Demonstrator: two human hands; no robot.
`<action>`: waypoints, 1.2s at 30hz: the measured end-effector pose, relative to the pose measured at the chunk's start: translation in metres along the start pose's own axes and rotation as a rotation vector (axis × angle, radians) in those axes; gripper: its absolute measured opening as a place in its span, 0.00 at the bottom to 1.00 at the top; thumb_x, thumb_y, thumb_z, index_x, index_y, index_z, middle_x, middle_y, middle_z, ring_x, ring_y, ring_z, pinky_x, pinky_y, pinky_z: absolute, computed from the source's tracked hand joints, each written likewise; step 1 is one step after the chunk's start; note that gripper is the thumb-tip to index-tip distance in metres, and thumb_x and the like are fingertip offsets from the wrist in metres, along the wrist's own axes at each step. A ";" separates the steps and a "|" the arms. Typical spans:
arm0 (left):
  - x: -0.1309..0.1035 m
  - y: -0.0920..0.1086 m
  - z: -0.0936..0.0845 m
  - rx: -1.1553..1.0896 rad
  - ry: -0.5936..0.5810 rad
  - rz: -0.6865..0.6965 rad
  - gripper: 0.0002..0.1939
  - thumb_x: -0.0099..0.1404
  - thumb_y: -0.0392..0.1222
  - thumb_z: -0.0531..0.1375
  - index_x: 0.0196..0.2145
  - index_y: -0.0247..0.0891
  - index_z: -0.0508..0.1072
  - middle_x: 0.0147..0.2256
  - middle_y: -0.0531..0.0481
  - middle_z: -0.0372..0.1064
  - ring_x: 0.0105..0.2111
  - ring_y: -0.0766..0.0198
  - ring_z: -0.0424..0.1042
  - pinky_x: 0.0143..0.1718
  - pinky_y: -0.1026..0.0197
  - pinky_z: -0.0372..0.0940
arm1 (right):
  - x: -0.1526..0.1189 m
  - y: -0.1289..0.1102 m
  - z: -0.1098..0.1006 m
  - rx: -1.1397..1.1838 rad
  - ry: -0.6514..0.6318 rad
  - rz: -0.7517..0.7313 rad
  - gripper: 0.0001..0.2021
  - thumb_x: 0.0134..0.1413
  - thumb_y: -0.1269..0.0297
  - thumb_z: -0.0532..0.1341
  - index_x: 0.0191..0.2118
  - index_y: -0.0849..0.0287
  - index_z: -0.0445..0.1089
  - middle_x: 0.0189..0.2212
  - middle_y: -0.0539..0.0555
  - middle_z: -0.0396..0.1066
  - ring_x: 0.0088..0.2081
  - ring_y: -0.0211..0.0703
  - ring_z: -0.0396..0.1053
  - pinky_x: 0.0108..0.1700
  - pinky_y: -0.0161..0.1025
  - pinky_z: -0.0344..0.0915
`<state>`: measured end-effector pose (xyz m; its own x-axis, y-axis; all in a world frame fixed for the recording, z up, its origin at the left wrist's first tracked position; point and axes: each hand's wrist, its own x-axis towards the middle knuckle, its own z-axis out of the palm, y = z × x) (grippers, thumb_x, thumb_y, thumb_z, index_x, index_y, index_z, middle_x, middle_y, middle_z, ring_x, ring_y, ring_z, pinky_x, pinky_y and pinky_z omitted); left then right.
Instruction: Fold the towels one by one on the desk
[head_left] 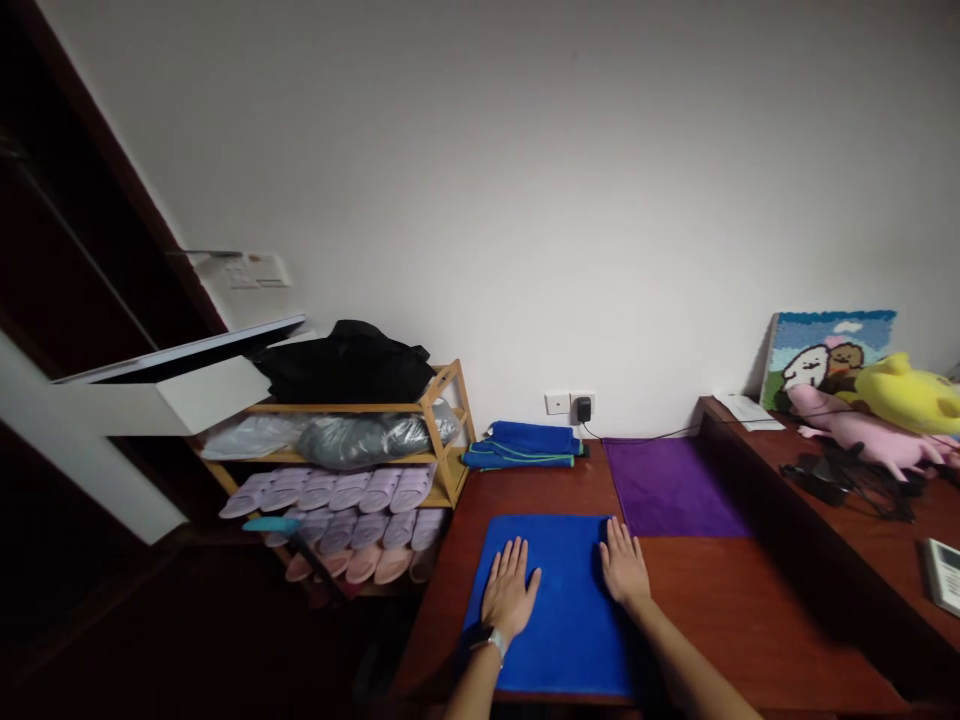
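A blue cloth is spread flat on the reddish-brown table. On its left part rests my left hand, palm down with fingers stretched out and a watch at the wrist. My right hand lies flat across the cloth's right edge, its fingers extended. Neither hand grips anything. Behind the cloth, to the right, a purple cloth lies flat. Folded blue cloths with green edging sit at the table's back left, by the wall.
Left of the table stands a wooden rack with slippers, plastic-wrapped items and a black bag. A raised surface at right carries plush toys, cables and a picture. A charger is plugged into the wall.
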<state>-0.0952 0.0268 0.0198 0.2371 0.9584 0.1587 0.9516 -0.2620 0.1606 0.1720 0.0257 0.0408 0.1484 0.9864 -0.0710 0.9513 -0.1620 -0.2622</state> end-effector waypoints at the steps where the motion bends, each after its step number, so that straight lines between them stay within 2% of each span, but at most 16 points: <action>1: 0.000 0.000 -0.001 0.001 -0.004 0.001 0.36 0.75 0.60 0.40 0.73 0.40 0.49 0.72 0.45 0.46 0.72 0.52 0.45 0.72 0.43 0.45 | -0.008 0.000 0.002 0.008 0.006 -0.001 0.33 0.69 0.53 0.33 0.74 0.62 0.37 0.75 0.50 0.34 0.74 0.44 0.33 0.73 0.47 0.33; 7: 0.002 0.004 -0.001 0.035 -0.020 -0.004 0.36 0.76 0.60 0.39 0.72 0.35 0.50 0.72 0.44 0.46 0.72 0.53 0.44 0.72 0.44 0.44 | -0.046 0.007 0.015 0.040 -0.049 -0.010 0.34 0.69 0.51 0.34 0.74 0.64 0.38 0.75 0.51 0.36 0.74 0.46 0.32 0.73 0.48 0.32; 14: 0.003 -0.007 0.002 0.071 -0.023 0.001 0.35 0.76 0.59 0.40 0.72 0.37 0.50 0.72 0.45 0.46 0.72 0.53 0.46 0.71 0.43 0.47 | -0.049 0.008 0.011 0.110 -0.012 -0.036 0.35 0.68 0.51 0.34 0.74 0.66 0.39 0.74 0.52 0.36 0.74 0.45 0.33 0.74 0.47 0.32; 16: 0.007 -0.002 -0.001 0.083 -0.005 -0.002 0.34 0.76 0.57 0.40 0.72 0.37 0.50 0.72 0.45 0.47 0.71 0.53 0.47 0.71 0.43 0.47 | -0.050 0.006 0.010 0.122 -0.009 -0.039 0.35 0.68 0.52 0.35 0.73 0.66 0.40 0.74 0.52 0.37 0.74 0.45 0.34 0.74 0.47 0.33; 18: 0.012 0.015 -0.004 0.073 0.031 0.028 0.32 0.77 0.55 0.39 0.72 0.37 0.50 0.72 0.45 0.46 0.72 0.54 0.46 0.71 0.43 0.46 | -0.050 0.005 0.009 0.125 -0.004 -0.042 0.34 0.68 0.53 0.36 0.73 0.66 0.40 0.74 0.52 0.38 0.74 0.46 0.34 0.74 0.48 0.34; 20: 0.016 0.048 -0.001 0.027 0.042 0.131 0.31 0.78 0.53 0.37 0.72 0.39 0.48 0.72 0.47 0.45 0.72 0.56 0.45 0.72 0.45 0.47 | -0.049 0.006 0.010 0.120 0.002 -0.044 0.34 0.68 0.53 0.36 0.73 0.67 0.41 0.74 0.53 0.38 0.74 0.46 0.35 0.74 0.48 0.34; 24: 0.018 0.119 0.018 -0.083 -0.044 0.390 0.30 0.78 0.54 0.37 0.73 0.45 0.42 0.73 0.51 0.44 0.72 0.58 0.45 0.71 0.47 0.48 | -0.047 0.009 0.016 0.088 0.005 -0.093 0.33 0.66 0.57 0.40 0.73 0.64 0.45 0.74 0.54 0.38 0.74 0.49 0.34 0.73 0.52 0.34; 26: 0.017 0.132 0.026 -0.096 -0.089 0.396 0.30 0.78 0.53 0.36 0.73 0.45 0.41 0.72 0.50 0.46 0.72 0.57 0.46 0.71 0.45 0.48 | -0.046 0.011 0.019 0.075 0.002 -0.116 0.33 0.66 0.58 0.41 0.73 0.62 0.46 0.74 0.53 0.38 0.74 0.49 0.34 0.73 0.53 0.34; 27: 0.015 0.129 0.027 -0.092 -0.106 0.379 0.30 0.78 0.54 0.36 0.73 0.45 0.41 0.72 0.50 0.46 0.72 0.56 0.46 0.71 0.44 0.48 | -0.045 0.011 0.020 0.074 0.002 -0.111 0.32 0.66 0.57 0.41 0.73 0.62 0.46 0.74 0.53 0.38 0.74 0.49 0.34 0.73 0.52 0.34; 29: 0.011 0.106 0.022 -0.070 -0.129 0.322 0.32 0.77 0.57 0.37 0.73 0.45 0.42 0.72 0.51 0.45 0.72 0.56 0.45 0.71 0.44 0.47 | -0.045 0.012 0.021 0.081 0.006 -0.079 0.33 0.67 0.55 0.38 0.73 0.64 0.44 0.74 0.53 0.39 0.74 0.48 0.34 0.73 0.50 0.34; 34: -0.007 -0.006 -0.003 0.011 -0.091 0.031 0.36 0.76 0.61 0.37 0.73 0.39 0.48 0.72 0.47 0.45 0.72 0.55 0.45 0.72 0.44 0.45 | -0.047 0.012 0.022 0.083 0.013 -0.048 0.35 0.68 0.52 0.36 0.73 0.67 0.40 0.74 0.54 0.38 0.74 0.47 0.34 0.74 0.49 0.33; 36: -0.017 -0.041 -0.007 0.039 -0.044 -0.037 0.35 0.76 0.61 0.38 0.73 0.40 0.47 0.72 0.46 0.45 0.72 0.55 0.45 0.71 0.44 0.47 | -0.048 0.011 0.022 0.066 0.005 -0.046 0.35 0.68 0.52 0.35 0.73 0.67 0.40 0.74 0.54 0.38 0.74 0.47 0.34 0.74 0.48 0.33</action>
<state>-0.1400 0.0204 0.0177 0.2094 0.9716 0.1101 0.9666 -0.2227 0.1272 0.1697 -0.0238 0.0197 0.1066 0.9929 -0.0531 0.9374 -0.1182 -0.3275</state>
